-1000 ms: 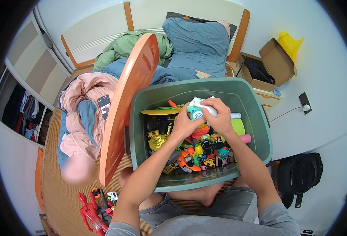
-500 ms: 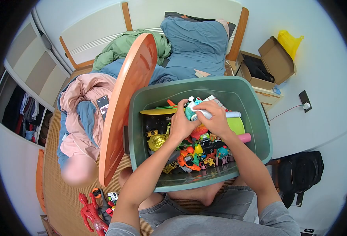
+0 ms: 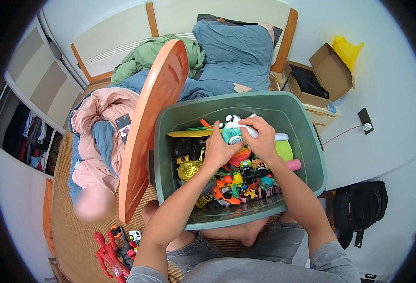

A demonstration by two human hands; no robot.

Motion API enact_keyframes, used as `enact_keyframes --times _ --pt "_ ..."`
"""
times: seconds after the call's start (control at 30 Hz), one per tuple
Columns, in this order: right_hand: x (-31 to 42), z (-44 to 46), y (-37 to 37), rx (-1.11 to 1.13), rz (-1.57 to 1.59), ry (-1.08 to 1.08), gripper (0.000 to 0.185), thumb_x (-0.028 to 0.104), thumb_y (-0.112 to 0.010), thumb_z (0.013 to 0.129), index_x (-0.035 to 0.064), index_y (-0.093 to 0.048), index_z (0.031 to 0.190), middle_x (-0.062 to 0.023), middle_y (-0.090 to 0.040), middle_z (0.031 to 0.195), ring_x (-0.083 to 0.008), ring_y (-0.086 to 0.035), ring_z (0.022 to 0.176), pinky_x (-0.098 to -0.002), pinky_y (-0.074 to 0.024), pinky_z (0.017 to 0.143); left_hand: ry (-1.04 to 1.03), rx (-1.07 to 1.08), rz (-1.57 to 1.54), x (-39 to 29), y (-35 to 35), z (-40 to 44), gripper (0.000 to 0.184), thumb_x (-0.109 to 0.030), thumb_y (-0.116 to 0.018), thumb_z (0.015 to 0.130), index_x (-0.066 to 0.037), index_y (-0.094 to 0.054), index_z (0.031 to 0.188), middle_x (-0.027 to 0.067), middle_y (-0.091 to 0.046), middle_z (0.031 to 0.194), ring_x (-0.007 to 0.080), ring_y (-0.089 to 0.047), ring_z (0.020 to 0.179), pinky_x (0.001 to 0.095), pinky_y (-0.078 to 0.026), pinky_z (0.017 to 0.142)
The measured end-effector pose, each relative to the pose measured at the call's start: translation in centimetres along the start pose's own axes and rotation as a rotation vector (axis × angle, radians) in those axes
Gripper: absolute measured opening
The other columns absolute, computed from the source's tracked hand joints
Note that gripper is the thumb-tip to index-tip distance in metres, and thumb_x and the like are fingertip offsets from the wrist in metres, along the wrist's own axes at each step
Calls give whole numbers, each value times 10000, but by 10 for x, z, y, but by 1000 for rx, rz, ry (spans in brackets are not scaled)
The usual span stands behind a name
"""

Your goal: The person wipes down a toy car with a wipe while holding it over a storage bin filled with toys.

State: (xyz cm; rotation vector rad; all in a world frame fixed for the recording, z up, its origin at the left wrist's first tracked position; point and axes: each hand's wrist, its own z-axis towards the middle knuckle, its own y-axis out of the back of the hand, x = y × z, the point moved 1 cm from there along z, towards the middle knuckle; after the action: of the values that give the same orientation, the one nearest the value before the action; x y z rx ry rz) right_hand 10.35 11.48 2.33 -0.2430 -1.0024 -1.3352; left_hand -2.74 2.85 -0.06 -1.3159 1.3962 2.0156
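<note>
A green plastic bin (image 3: 311,155) stands in front of me, full of small mixed toys (image 3: 236,181). Over it, my left hand (image 3: 217,147) grips a teal-and-white toy (image 3: 231,136) with round white parts on top and a spiral on its side. My right hand (image 3: 259,140) pinches a white, soft-looking piece like a tissue (image 3: 251,131) against the toy's right side. Below the hands lie a yellow see-through piece (image 3: 188,170), an orange toy (image 3: 225,194) and a small yellow vehicle (image 3: 251,194). The fingers partly hide the toy.
An orange lid (image 3: 153,127) leans upright against the bin's left side. A red figure (image 3: 110,259) and other toys lie on the mat at lower left. Bedding and a phone (image 3: 123,127) are on the bed; an open cardboard box (image 3: 311,96) stands at right.
The teal-and-white toy has turned a little, so its spiral side shows more. My right hand has shifted slightly to the right with the white piece. My left hand keeps its grip.
</note>
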Motion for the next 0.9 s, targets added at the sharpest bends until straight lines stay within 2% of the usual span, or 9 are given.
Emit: enact_keyframes --times 0.1,0.2,0.27,0.37,0.5,0.63,0.7,0.77,0.9 --pt "-4 -2 -3 23 42 31 168 45 -682 756 41 -723 919 -124 -687 931 -263 -664 884 -362 -518 814 8 0 17 1 1 1 1058 -455 -819 655 27 -297 1439 298 -598 1207 390 -622 1105 414 -496 931" --pt "-1 -2 -2 55 25 54 149 54 -695 746 44 -728 891 -117 -684 913 -258 -666 864 -358 -524 806 1 -6 27 -2 3 -1 1016 -432 -818 663 2 -321 1435 284 -604 1206 390 -622 1106 417 -497 933" --pt "-3 -2 -3 67 24 89 151 42 -700 736 43 -727 884 -108 -683 904 -239 -662 849 -341 -520 784 -43 -13 -51 0 1 0 958 -369 -819 674 -43 -341 1438 255 -613 1212 386 -626 1097 423 -500 927" --pt "-4 -4 -4 109 36 142 155 33 -705 724 44 -727 877 -98 -680 891 -222 -655 833 -327 -515 760 -93 -7 -46 3 -1 1 917 -301 -828 670 -32 -358 1409 260 -617 1177 406 -616 1083 449 -495 909" --pt "-3 -5 -5 159 49 175 152 35 -703 725 48 -729 874 -96 -671 886 -229 -650 834 -333 -516 754 -106 6 -28 2 0 0 905 -283 -831 661 -43 -368 1401 254 -621 1173 407 -618 1077 446 -500 901" --pt "-3 -5 -5 152 18 165 148 33 -699 728 47 -728 873 -97 -668 888 -230 -647 839 -337 -516 752 -62 22 -44 -1 1 0 904 -293 -838 641 -42 -386 1382 256 -624 1164 403 -623 1073 443 -504 897" --pt "-2 -4 -6 126 8 130 139 45 -707 714 46 -723 853 -108 -666 865 -264 -644 821 -360 -520 765 -38 26 -35 -1 1 0 905 -298 -841 635 -40 -391 1376 256 -625 1161 401 -624 1073 441 -505 896" --pt "-2 -4 -6 113 2 131 137 45 -705 720 45 -722 856 -107 -667 867 -264 -646 824 -361 -520 763 -45 16 -15 1 0 1 938 -353 -838 641 -31 -389 1399 234 -634 1181 358 -647 1067 407 -511 902" --pt "-5 -2 -5 51 -5 108 140 52 -703 738 44 -724 876 -106 -671 884 -262 -651 837 -360 -521 758 -35 27 -29 -1 2 0 946 -388 -832 634 -28 -397 1394 234 -637 1175 348 -652 1057 404 -512 900"
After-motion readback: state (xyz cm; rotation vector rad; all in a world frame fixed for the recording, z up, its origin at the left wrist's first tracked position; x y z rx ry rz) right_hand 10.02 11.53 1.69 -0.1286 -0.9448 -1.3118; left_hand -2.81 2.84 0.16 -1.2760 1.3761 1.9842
